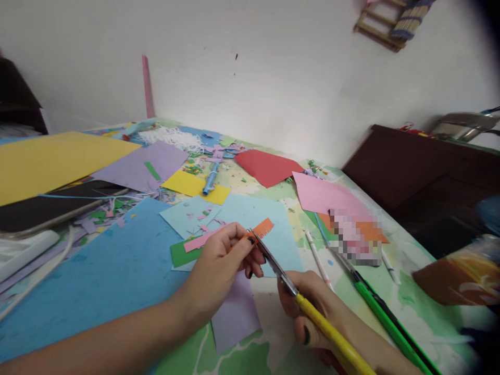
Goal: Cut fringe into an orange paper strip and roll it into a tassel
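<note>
Between its thumb and fingers, my left hand (224, 258) pinches a small orange paper strip (264, 228) with short cuts along one edge. My right hand (318, 304) is closed around a pair of scissors (312, 308) with a long yellow handle. The metal blades reach up to the orange strip close to my left fingertips; whether they are parted there I cannot tell. Beneath my hands lie light blue sheets (253, 208), a green strip (182, 254), a pink strip (199, 241) and a purple piece of paper (236, 317).
A green utility knife (390, 317) and a white pen (318, 260) lie to the right. A large blue sheet (109, 265) and a phone (50, 205) are at left. Behind are red (269, 166) and pink paper (332, 192), plus white shreds (172, 138) by the wall.
</note>
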`<state>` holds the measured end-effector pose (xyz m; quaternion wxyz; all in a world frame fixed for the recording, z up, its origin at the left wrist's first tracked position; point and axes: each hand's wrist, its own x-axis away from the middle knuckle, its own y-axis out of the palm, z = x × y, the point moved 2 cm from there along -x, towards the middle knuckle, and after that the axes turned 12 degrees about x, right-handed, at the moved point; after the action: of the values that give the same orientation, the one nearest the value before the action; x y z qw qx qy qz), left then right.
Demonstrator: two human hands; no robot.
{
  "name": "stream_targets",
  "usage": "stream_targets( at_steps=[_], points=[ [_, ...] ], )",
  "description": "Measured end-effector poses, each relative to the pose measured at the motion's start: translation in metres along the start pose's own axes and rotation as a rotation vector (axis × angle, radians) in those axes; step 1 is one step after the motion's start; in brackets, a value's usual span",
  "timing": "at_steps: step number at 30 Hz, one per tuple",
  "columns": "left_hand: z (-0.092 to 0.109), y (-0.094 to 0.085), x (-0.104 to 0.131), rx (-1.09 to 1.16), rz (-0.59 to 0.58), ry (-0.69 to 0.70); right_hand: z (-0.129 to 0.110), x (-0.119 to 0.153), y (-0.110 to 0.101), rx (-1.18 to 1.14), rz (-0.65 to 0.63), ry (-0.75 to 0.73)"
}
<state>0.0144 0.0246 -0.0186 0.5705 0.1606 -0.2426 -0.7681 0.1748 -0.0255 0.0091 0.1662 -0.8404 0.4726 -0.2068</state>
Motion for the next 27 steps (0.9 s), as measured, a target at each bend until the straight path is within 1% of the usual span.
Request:
stream_targets(
  at_steps=[5, 10, 13, 18, 23, 27],
  points=[
    [0.001, 0.001, 0.001, -0.005, 0.002, 0.001, 0.003, -0.003, -0.001, 0.015, -0.041, -0.020],
    [0.001, 0.001, 0.001, 0.022, 0.004, -0.004, 0.009, -0.002, -0.001, -0.009, -0.015, 0.013],
    [0.001, 0.001, 0.000, 0.029, 0.002, -0.004, 0.012, -0.001, -0.001, -0.004, -0.024, 0.016],
    [0.001, 0.001, 0.000, 0.027, 0.008, -0.009, 0.011, 0.000, -0.001, 0.013, -0.018, 0.059],
    [0.001, 0.001, 0.000, 0.021, 0.004, -0.015, 0.008, 0.000, -0.001, 0.023, -0.035, 0.008],
    [0.001, 0.001, 0.000, 0.013, 0.004, -0.007, 0.009, -0.001, -0.002, 0.032, -0.035, 0.004]
  ],
)
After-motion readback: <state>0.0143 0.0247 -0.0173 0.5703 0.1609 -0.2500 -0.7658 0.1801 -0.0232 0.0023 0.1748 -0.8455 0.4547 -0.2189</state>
